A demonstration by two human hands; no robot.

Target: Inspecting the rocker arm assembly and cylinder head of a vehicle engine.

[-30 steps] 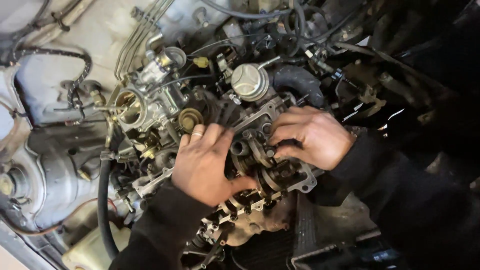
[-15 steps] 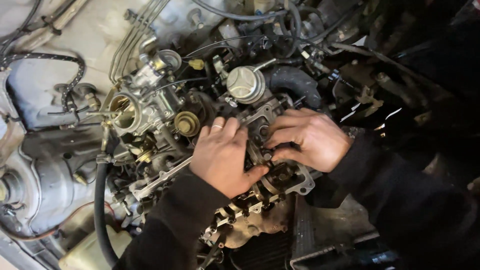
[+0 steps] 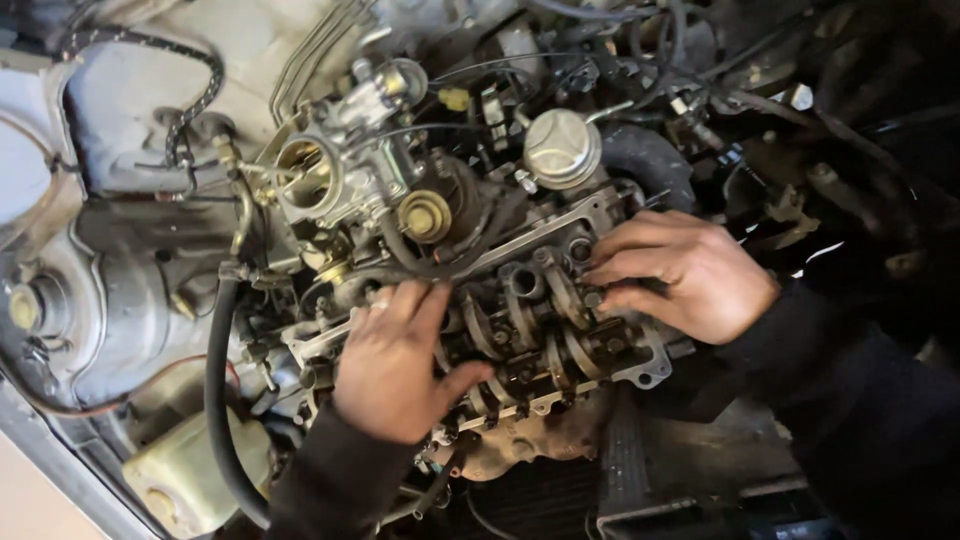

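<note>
I look down into a car's engine bay at a greasy cylinder head (image 3: 640,372) with its cover off, rocker arms (image 3: 520,320) exposed in a row. My left hand (image 3: 395,365) lies flat on the near left end of the rocker row, fingers spread, thumb pointing right. My right hand (image 3: 680,270) rests on the far right end, fingertips curled onto the rocker parts. Neither hand holds a tool. Both arms wear dark sleeves.
A carburettor (image 3: 310,175) with an open round throat stands behind the head. A round metal canister (image 3: 562,148) sits to its right. A black hose (image 3: 215,400) curves down the left beside a pale fluid reservoir (image 3: 190,470). The white inner wing (image 3: 120,90) fills the upper left.
My hands have drawn apart: the left slid down and left, the right shifted right, uncovering the rocker arms between them. The view has also moved a little.
</note>
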